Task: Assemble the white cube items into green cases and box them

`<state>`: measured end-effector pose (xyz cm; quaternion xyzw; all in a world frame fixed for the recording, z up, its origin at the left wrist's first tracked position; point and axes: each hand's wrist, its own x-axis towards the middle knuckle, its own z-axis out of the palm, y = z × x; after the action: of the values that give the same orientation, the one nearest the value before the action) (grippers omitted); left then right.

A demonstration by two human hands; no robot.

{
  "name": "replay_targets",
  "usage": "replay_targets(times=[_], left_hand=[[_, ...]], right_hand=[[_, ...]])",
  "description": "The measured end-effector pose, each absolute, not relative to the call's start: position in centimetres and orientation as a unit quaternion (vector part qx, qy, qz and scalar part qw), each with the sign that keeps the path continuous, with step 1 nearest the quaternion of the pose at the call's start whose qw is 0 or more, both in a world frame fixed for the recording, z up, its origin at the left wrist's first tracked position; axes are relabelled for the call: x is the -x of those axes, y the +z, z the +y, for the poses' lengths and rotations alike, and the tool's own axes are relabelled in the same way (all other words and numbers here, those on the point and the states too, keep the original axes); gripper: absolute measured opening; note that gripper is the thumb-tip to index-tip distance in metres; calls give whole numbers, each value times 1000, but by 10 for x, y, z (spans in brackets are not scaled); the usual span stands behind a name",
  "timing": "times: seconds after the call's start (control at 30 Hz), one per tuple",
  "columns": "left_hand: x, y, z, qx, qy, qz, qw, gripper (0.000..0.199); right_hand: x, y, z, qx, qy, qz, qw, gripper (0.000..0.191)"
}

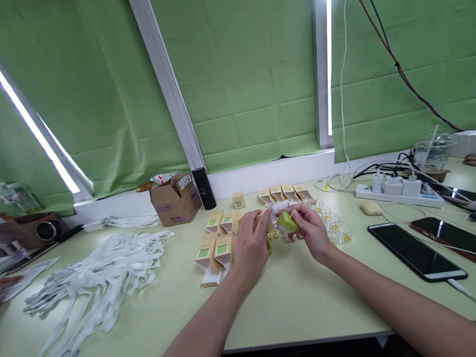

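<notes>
Pinching small green thing (pixel 287 222) in R hand (pixel 314 231) over surface (pixel 291 307), prob for better control; can't tell grip of L hand (pixel 251 244), right by boxes (pixel 222 249) set in rows, prob for easy reach.

The right hand (pixel 313 228) pinches a green object (pixel 287 222) above the table (pixel 292 312). The left hand (pixel 251 244) is near it, among small boxes (pixel 207 255). Clear containers (pixel 342 233) sit just beside the right hand. White straps (pixel 100 271) lie heaped at left; a carton (pixel 173 205) and black cylinder (pixel 204 189) stand before green curtains (pixel 245 71), and phones (pixel 416 251) and a power strip (pixel 399 194) lie at right.
</notes>
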<state>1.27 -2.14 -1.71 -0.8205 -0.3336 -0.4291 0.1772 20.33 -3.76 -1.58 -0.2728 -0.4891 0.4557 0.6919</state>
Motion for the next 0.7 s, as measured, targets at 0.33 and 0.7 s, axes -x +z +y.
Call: replay_targets(times=[0.33,0.7], left_hand=[[-12,-18,-23,839,-383,-324,213,69],[-2,-16,-7,775,-459,-393,184,73]], right_hand=[[-198,-11,-40,289,540,-560,559,53],[-234,8,-45,402,326,-641,567,39]])
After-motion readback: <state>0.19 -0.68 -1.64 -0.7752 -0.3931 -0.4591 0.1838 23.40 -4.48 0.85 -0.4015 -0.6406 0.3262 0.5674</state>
